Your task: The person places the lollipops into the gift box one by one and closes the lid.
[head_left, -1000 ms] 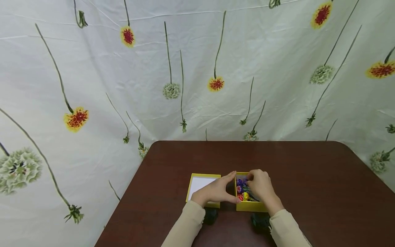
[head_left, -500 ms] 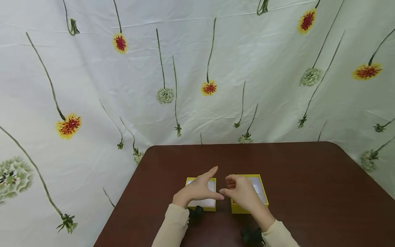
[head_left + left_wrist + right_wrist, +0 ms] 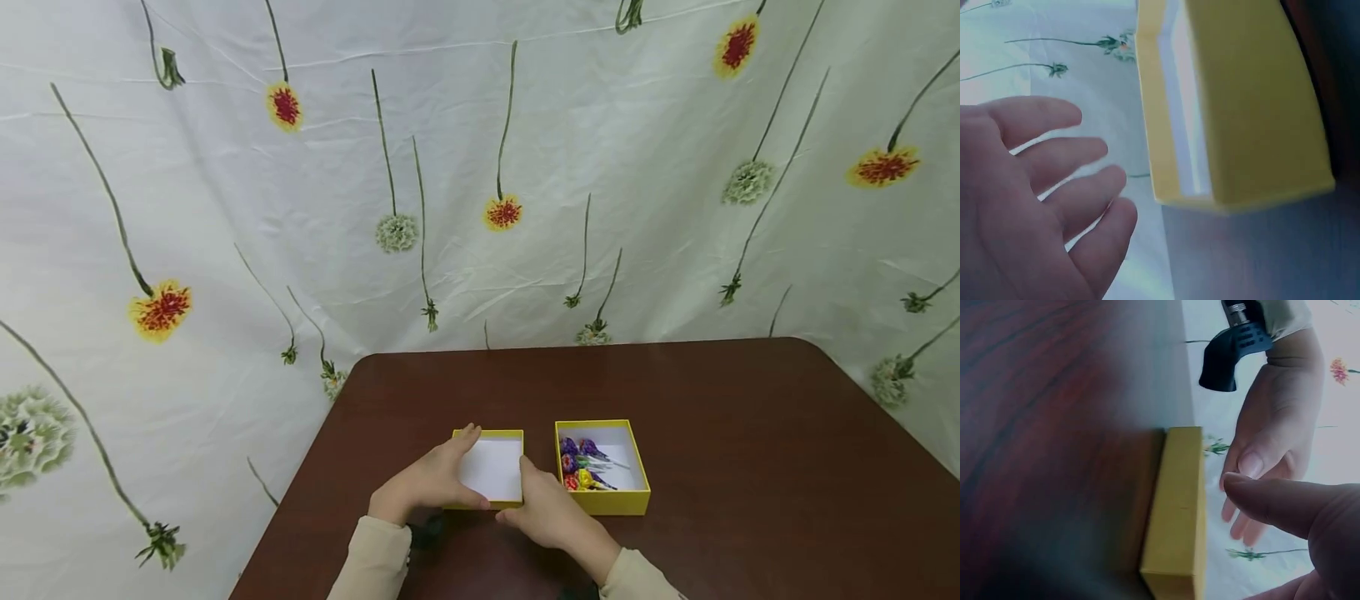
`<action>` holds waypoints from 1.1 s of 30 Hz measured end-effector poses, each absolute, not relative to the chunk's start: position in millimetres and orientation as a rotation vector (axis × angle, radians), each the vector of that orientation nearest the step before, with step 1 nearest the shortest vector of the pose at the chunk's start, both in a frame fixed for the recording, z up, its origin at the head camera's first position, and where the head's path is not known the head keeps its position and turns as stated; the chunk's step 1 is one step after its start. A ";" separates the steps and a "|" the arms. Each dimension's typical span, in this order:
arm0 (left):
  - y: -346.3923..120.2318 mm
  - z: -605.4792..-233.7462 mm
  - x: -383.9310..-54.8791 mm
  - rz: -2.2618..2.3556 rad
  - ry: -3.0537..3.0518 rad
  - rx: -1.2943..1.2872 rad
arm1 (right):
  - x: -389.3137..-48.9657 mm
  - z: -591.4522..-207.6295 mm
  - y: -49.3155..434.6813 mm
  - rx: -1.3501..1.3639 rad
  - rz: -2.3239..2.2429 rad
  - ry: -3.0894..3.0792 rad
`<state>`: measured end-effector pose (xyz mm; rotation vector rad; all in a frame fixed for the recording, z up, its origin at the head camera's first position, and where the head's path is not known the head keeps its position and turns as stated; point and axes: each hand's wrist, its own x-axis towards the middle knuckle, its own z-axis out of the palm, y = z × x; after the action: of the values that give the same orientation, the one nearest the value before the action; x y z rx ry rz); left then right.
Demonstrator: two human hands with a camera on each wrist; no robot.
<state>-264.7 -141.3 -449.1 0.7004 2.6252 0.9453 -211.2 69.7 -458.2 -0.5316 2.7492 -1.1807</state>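
A shallow yellow box lid point(image 3: 491, 468) with a white inside lies face up on the table in the head view. My left hand point(image 3: 429, 482) hovers at its left side, fingers extended, and the left wrist view shows those fingers point(image 3: 1079, 150) apart from its yellow wall. To the lid's right is my right hand point(image 3: 551, 507), thumb spread from the fingers, holding nothing. Beyond that hand stands a deeper yellow box point(image 3: 611, 502). Several wrapped lollipops point(image 3: 581, 462) in purple, red and yellow lie along its left side, sticks pointing right.
Both boxes stand on a dark reddish-brown table point(image 3: 712, 433) with rounded far corners. Behind it hangs a white cloth point(image 3: 450, 275) printed with flowers. A black camera mount point(image 3: 1235, 356) sits on the left wrist.
My right hand has left the lollipop box and moved left to the lid. My left hand has shifted left to the lid's far side. The head view has tilted slightly.
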 end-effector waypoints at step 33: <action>-156.5 -471.5 -249.6 1.039 2.790 0.421 | -226.8 -477.6 53.8 -0.287 -1.085 2.815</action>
<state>-249.6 -156.5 -471.5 0.4213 2.7902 1.0388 -226.8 53.8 -477.6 -0.2871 2.8150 -1.0850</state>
